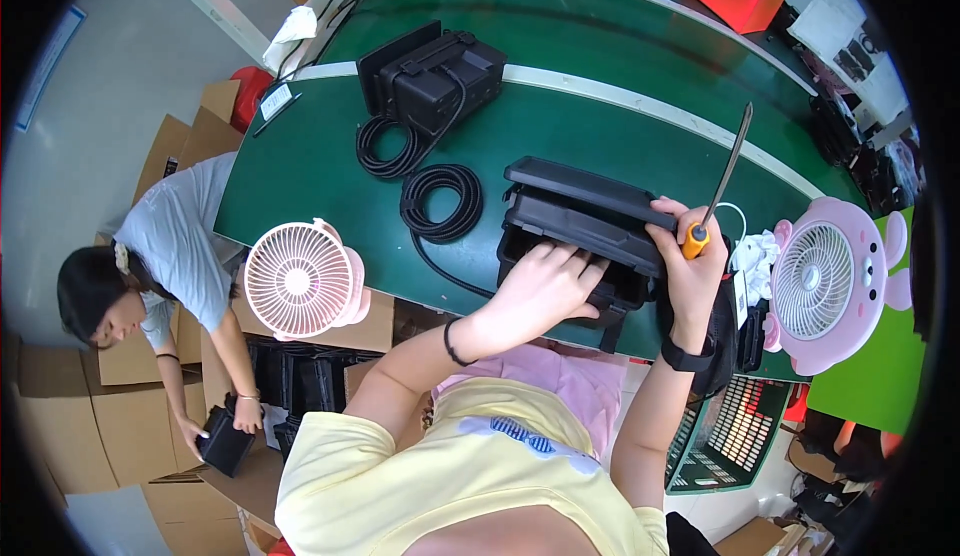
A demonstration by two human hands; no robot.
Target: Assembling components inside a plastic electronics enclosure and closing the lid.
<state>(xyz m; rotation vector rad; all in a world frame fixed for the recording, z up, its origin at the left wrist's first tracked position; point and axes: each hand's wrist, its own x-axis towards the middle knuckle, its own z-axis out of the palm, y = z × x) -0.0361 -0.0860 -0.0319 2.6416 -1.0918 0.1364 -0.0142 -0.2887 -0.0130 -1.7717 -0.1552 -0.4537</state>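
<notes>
A black plastic box (625, 291) stands at the table's near edge with its lid (590, 188) raised. My left hand (545, 281) reaches into the box from the near side. Its fingers are stretched and its thumb is apart, though the fingertips are hidden inside. At the box's right end, my right hand (697, 266) grips a screwdriver (722, 181) with an orange handle, its long shaft pointing up and away. The fingers of that hand also touch the lid's right corner. A coiled black cable (441, 203) lies left of the box, its end running toward it.
Further back on the green table (310, 146) sits another black box (440, 81) with its own coiled cable. Pink fans stand left (305, 281) and right (825, 281). A green crate (735, 436) is below right. At left, a person (170, 246) bends over cardboard boxes (75, 406).
</notes>
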